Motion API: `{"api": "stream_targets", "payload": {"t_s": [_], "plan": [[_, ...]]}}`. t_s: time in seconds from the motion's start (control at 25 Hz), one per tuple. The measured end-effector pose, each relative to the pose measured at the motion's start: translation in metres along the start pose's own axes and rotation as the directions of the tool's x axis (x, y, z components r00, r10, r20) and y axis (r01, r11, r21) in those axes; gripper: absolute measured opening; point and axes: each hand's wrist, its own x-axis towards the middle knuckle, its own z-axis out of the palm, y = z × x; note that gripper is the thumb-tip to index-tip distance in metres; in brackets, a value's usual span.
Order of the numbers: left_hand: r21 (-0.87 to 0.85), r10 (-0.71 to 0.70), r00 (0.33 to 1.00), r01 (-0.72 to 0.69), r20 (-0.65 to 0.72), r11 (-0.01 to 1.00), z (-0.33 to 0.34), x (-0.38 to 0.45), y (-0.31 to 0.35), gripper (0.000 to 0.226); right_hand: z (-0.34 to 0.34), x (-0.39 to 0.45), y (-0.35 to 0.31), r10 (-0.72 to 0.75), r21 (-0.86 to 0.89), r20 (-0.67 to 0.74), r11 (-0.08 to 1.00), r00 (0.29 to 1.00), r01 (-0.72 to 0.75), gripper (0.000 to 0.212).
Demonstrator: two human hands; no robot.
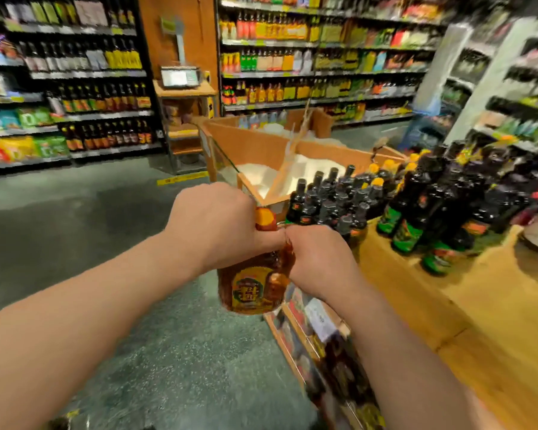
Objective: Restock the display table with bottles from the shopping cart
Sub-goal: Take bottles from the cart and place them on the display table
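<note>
An amber bottle (253, 285) with an orange cap and a yellow-green label hangs in the air over the floor, just left of the wooden display table (466, 299). My left hand (213, 225) grips its neck and shoulder. My right hand (316, 259) holds its right side. Several dark bottles (429, 206) with green or orange labels stand in rows on the far part of the table. The shopping cart is not in view.
A wooden bin (261, 147) of white grain stands beyond the table. Stocked shelves (75, 88) line the left and back walls, with a scale (179, 77) on a stand between them. More goods fill the table's lower shelf (317, 336). Grey floor lies to the left.
</note>
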Motion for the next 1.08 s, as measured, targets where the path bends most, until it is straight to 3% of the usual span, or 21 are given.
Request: {"api": "stream_targets", "payload": {"t_s": [0.12,0.24,0.36,0.56,0.68,0.84,1.08], "plan": [[-0.093,0.127,0.991,-0.129,-0.033,0.987,-0.01,0.038,0.079,0.076,-0.019,-0.03,0.076,0.138,-0.041,-0.073,0.989,0.988,-0.141,0.005],[-0.117,0.252,0.963,-0.262,-0.092,0.958,-0.019,0.066,0.147,0.07,-0.03,-0.066,0.133,0.245,-0.013,-0.145,0.968,0.959,-0.25,0.015],[-0.179,0.387,0.907,-0.413,-0.164,0.893,-0.023,0.09,0.212,0.07,-0.048,-0.103,0.183,0.386,0.033,-0.189,0.921,0.903,-0.387,0.005],[-0.218,0.57,0.79,-0.612,-0.228,0.76,-0.018,0.119,0.295,0.067,-0.056,-0.147,0.239,0.596,-0.079,-0.162,0.787,0.787,-0.612,0.007],[-0.199,0.661,0.67,-0.737,-0.336,0.646,-0.016,0.135,0.34,0.059,-0.045,-0.169,0.267,0.704,-0.055,-0.236,0.678,0.67,-0.733,0.011],[-0.235,0.823,0.552,-0.825,-0.136,0.515,-0.009,0.147,0.391,0.062,-0.041,-0.192,0.288,0.82,-0.028,-0.287,0.509,0.494,-0.86,0.01],[-0.223,0.916,0.381,-0.911,-0.125,0.348,-0.004,0.157,0.452,0.067,-0.04,-0.216,0.31,0.934,0.065,-0.295,0.232,0.203,-0.971,0.014]]}}
